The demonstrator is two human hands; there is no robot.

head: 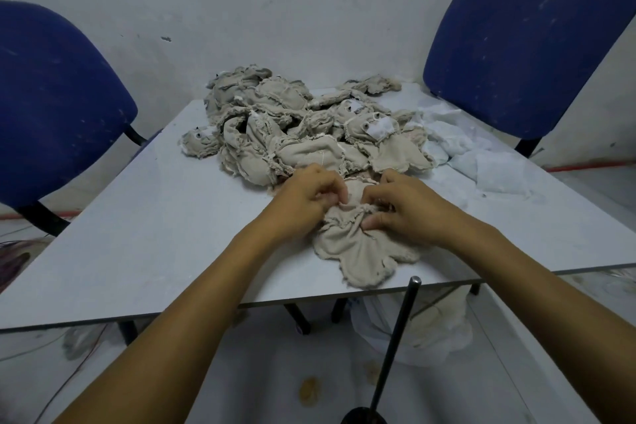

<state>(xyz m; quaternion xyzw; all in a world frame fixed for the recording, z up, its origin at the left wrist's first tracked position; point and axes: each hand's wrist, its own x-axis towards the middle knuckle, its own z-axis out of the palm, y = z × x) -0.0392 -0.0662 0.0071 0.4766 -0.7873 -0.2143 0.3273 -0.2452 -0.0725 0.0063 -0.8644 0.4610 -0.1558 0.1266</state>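
Left hand [306, 198]: fingers are pinching the beige fabric piece [358, 248].
Right hand [401, 208]: fingers are gripping its gathered neck.
Tabletop [165, 234]: is carrying it.

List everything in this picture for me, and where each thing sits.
beige fabric piece: one, beige, frayed edges, near edge of the table, under the hands.
pile of fabric pieces: one heap, beige, some with eyes, far middle of the table.
white material: one loose heap, white, right side of the table.
table: one, pale grey, centre.
left chair: one, blue, beyond the table's left corner.
right chair: one, blue, beyond its right side.
rod: one, dark metal, slanting, before the table.
plastic bag: one, whitish, floor under the table.
left hand: one, pinches the beige fabric piece.
right hand: one, pinches it too.
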